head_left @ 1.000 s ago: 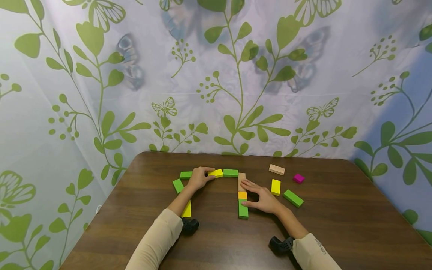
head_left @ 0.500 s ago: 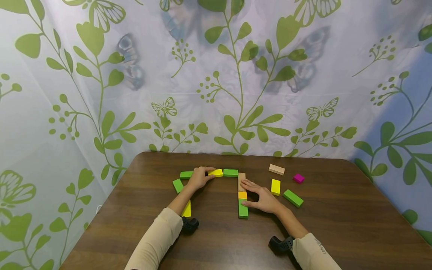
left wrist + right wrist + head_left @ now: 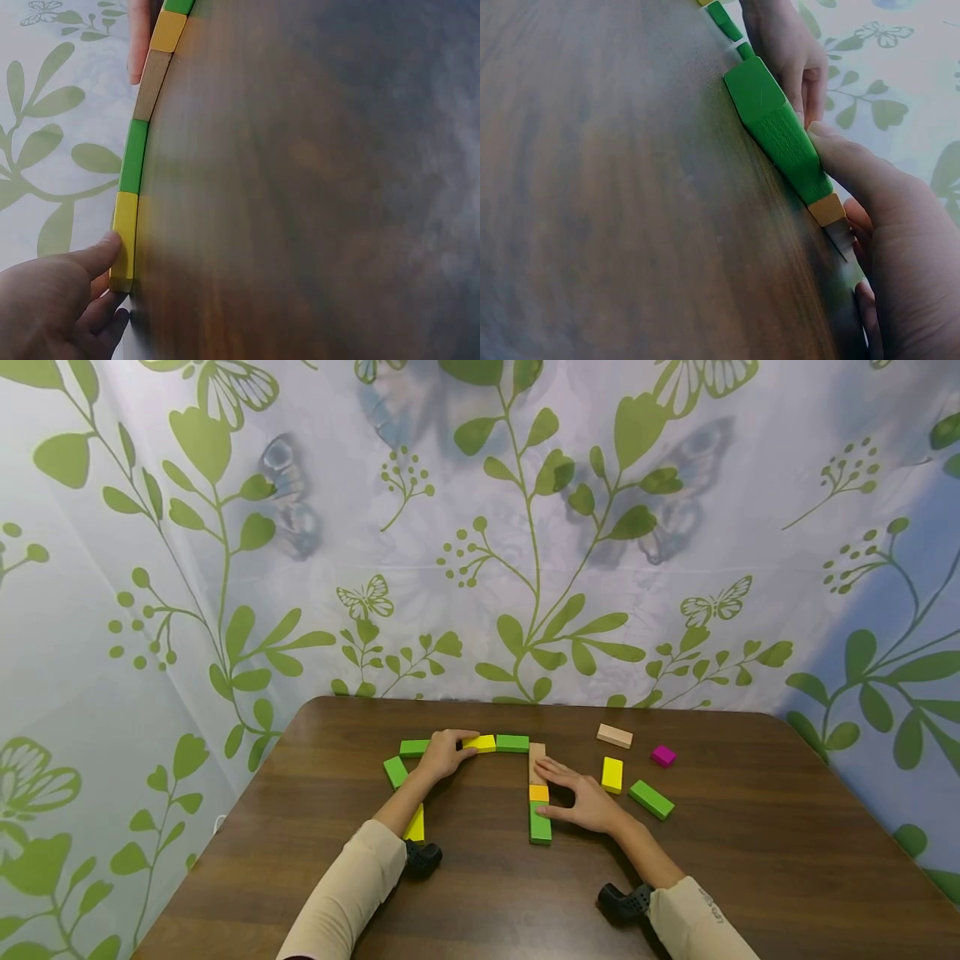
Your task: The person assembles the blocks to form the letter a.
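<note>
Left fingers (image 3: pixel 99 256) pinch yellow block (image 3: pixel 126 232)

You have green, yellow, orange and tan blocks (image 3: pixel 513 744), and a magenta block (image 3: pixel 663 756) nearest the brown-grained table's (image 3: pixel 480 893) far right corner.

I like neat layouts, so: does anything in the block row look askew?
Yes: the leftmost green block sits slanted, whereas the wooden block and orange block by the right hand line up straight. No visible damage stands out.
</note>
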Available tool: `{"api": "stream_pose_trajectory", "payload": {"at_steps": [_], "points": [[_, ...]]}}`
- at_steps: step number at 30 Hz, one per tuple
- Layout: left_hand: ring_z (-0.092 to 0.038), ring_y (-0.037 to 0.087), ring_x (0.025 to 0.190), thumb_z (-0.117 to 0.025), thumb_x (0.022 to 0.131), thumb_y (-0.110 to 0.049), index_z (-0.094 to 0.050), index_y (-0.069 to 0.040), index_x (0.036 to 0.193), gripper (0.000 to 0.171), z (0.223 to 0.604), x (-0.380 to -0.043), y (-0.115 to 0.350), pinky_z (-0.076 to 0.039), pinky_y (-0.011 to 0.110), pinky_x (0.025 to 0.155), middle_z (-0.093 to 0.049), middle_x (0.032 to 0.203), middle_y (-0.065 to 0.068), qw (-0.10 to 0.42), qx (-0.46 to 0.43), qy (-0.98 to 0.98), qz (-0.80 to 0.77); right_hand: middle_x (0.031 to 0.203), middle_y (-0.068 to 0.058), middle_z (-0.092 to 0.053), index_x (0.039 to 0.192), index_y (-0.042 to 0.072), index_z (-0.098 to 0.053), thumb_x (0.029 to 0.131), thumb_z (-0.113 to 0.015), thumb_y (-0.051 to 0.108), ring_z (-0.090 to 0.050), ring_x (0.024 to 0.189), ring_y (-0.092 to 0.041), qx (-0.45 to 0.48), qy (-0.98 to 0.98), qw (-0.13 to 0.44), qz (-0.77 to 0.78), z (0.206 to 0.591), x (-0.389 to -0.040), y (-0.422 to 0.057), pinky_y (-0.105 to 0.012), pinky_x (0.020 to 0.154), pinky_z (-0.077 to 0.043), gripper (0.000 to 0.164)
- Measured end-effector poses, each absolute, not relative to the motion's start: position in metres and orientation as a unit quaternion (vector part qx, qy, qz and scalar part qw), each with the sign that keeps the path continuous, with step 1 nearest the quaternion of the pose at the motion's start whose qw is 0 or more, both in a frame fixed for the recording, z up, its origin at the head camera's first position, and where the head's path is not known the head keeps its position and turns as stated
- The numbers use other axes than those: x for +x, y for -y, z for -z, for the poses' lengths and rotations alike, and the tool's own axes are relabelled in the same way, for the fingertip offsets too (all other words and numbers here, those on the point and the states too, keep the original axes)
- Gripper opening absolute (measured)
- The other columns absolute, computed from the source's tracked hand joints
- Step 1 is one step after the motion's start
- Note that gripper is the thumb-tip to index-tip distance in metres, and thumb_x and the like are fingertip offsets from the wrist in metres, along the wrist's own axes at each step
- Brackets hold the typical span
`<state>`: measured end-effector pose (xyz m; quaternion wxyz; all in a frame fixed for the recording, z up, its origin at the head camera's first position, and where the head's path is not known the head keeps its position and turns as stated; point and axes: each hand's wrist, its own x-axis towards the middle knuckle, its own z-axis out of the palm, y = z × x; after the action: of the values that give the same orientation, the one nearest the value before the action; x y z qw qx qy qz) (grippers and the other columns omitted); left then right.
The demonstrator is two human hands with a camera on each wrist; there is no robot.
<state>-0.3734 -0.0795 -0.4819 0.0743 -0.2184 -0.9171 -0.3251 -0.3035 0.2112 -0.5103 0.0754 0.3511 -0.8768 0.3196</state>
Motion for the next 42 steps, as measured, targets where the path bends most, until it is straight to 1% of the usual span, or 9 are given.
{"api": "stream_pose_trajectory", "payload": {"at_steps": [12, 25, 42], "points": [[-0.054, 0.031, 0.111, -0.063, 0.088, -0.015, -0.062, -0.006, 0.121, 0.034, 0.4807, -0.373, 0.0824, -0.045, 0.044, 0.09, -0.062, 0.117, 0.012, 0.073, -0.225, 0.917, 0.321, 0.146, -0.007, -0.033, 0.14, 0.012, -0.042, 0.081, -0.067, 0.046, -0.03, 0.133, -0.027, 0.347, 0.88, 0.07, -0.317, 0.5097, -0.303, -0.2118, -0.055, 0.1, -0.031, 0.073], [-0.054, 0.032, 0.111, -0.063, 0.088, -0.015, -0.061, -0.005, 0.121, 0.035, 0.4821, -0.3723, 0.0821, -0.045, 0.044, 0.09, -0.061, 0.117, 0.014, 0.07, -0.221, 0.914, 0.332, 0.147, -0.006, -0.033, 0.141, 0.013, -0.041, 0.081, -0.067, 0.046, -0.029, 0.133, -0.026, 0.347, 0.881, 0.067, -0.316, 0.5107, -0.3039, -0.2122, -0.056, 0.1, -0.03, 0.073], [-0.054, 0.031, 0.111, -0.063, 0.088, -0.016, -0.062, -0.005, 0.121, 0.035, 0.4809, -0.3733, 0.0819, -0.045, 0.043, 0.09, -0.062, 0.117, 0.012, 0.069, -0.224, 0.914, 0.332, 0.146, -0.006, -0.033, 0.14, 0.012, -0.041, 0.08, -0.068, 0.046, -0.03, 0.133, -0.026, 0.349, 0.88, 0.073, -0.314, 0.5102, -0.3039, -0.2118, -0.056, 0.099, -0.03, 0.074]]}}
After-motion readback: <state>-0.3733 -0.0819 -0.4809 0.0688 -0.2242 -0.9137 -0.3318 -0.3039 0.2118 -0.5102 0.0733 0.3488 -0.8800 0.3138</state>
